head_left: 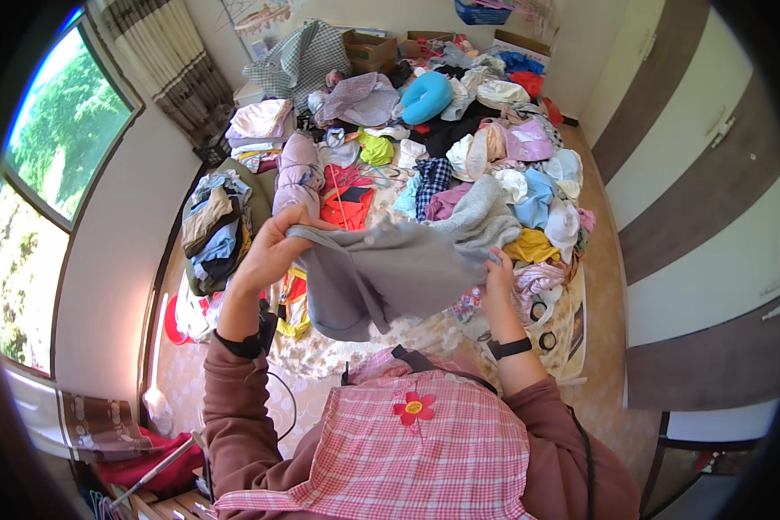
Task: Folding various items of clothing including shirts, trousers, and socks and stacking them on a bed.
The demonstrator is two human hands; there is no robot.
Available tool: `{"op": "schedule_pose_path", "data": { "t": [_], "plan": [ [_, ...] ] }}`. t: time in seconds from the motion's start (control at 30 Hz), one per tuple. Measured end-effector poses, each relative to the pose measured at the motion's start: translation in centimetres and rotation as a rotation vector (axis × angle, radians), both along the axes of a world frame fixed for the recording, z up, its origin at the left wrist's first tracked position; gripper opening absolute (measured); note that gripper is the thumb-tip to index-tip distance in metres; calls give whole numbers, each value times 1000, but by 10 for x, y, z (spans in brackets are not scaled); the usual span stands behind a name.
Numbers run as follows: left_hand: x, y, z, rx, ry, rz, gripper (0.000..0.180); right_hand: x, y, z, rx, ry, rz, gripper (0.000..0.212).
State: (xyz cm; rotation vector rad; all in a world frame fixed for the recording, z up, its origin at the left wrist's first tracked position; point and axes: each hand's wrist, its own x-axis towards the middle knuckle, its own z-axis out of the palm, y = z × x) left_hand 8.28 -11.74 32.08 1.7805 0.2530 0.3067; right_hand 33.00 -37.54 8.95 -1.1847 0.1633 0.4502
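A plain grey garment (377, 282) is stretched out in the air in front of me; whether it is trousers or a top I cannot tell. My left hand (273, 247) grips its left upper corner, fingers closed round the cloth. At the opposite end, my right hand (499, 279) pinches the cloth's edge. Behind the garment, a red-orange piece of clothing (347, 208) and a light grey fuzzy garment (481, 217) lie on the heap. Below it, part of a patterned cream sheet (321, 355) shows.
Clothes are heaped across the bed, with a blue neck pillow (426, 97) near the back. Folded clothes (212, 225) are stacked at the left. Cardboard boxes (370, 52) stand at the far wall, a wardrobe (702, 191) at the right, a window (69, 121) at the left.
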Motion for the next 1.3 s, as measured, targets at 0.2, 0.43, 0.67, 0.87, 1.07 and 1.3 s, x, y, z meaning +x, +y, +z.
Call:
{"op": "schedule_pose_path", "data": {
  "t": [0.2, 0.43, 0.67, 0.87, 1.07, 1.3],
  "plan": [
    [-15, -27, 22, -41, -13, -55, 17, 16, -18, 6, -799, -556, 776, 39],
    [-10, -68, 36, 12, 10, -236, 21, -30, 90, 133, 264, -720, 1380, 65],
    [-48, -73, 55, 326, 186, -79, 15, -37, 100, 148, 100, -679, 1916, 28],
    [-107, -67, 44, 872, 377, -116, 15, -49, 72, 173, -359, -1105, 1928, 23],
    [-158, -71, 22, 847, 210, -109, 17, -104, 55, 149, -112, -847, 1665, 22],
    [-179, -83, 29, 879, 107, -190, 19, -217, 101, 90, -23, -621, 1267, 57]
  ]
}}
